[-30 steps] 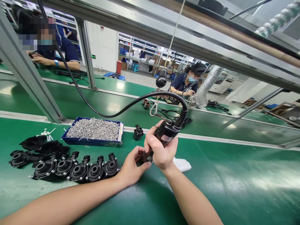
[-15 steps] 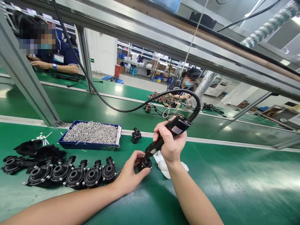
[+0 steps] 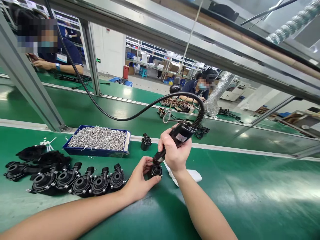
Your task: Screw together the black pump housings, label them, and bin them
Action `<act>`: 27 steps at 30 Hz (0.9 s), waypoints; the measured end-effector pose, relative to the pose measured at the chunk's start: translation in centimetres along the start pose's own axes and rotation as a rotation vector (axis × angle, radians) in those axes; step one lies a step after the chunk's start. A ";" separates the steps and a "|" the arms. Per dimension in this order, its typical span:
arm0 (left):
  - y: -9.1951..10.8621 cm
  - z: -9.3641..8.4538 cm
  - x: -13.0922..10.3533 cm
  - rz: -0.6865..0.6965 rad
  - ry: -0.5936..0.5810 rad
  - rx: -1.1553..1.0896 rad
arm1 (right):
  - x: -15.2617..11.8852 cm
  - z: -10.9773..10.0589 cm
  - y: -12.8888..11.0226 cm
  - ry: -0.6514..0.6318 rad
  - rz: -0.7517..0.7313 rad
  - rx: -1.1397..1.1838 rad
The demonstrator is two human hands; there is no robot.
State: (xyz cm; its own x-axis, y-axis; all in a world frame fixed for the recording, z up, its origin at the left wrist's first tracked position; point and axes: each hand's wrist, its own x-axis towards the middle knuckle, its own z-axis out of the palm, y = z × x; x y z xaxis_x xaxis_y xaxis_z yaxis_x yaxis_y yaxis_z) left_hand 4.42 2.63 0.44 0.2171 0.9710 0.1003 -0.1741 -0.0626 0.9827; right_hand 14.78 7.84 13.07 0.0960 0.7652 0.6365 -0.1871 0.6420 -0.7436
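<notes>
My right hand [image 3: 176, 150] is wrapped round a black corded electric screwdriver [image 3: 183, 133], which slants down to the left. Its tip meets the top of a small black pump housing [image 3: 156, 170] on the green bench; the exact contact point is hidden. Around that housing curl the fingers and thumb of my left hand [image 3: 142, 176], gripping it from the left side. Several similar black pump housings [image 3: 100, 185] with silver screws stand in a row left of my left hand. One more black pump housing [image 3: 146, 142] stands behind, near the bench's back rail.
A blue tray [image 3: 95, 152] full of metal pins or screws sits at the back left. White crumpled material [image 3: 192, 175] lies right of the housing. The screwdriver's black cable [image 3: 125, 119] loops across from the upper left. Beyond the metal frame, co-workers sit at another green bench.
The screwdriver and my right hand have shifted slightly left and down toward the housing, the tool a little steeper. My left hand keeps its hold. The camera view has moved slightly.
</notes>
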 end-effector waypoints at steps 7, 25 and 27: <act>0.0 0.0 0.2 -0.045 0.012 -0.078 | -0.2 0.4 0.1 0.019 0.036 -0.035; -1.1 -0.4 0.4 0.058 0.154 0.061 | 0.7 -1.2 -2.0 0.093 -0.069 0.004; -1.3 -0.4 0.4 0.067 0.151 0.075 | 0.9 -1.4 -2.2 0.051 -0.021 -0.001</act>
State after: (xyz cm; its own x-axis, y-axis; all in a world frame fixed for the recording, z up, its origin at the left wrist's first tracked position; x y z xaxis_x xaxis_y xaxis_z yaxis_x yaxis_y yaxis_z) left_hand 4.32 3.23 -0.82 0.0597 0.9873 0.1470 -0.1104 -0.1399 0.9840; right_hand 16.65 7.16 14.99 0.1493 0.7529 0.6409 -0.1838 0.6580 -0.7302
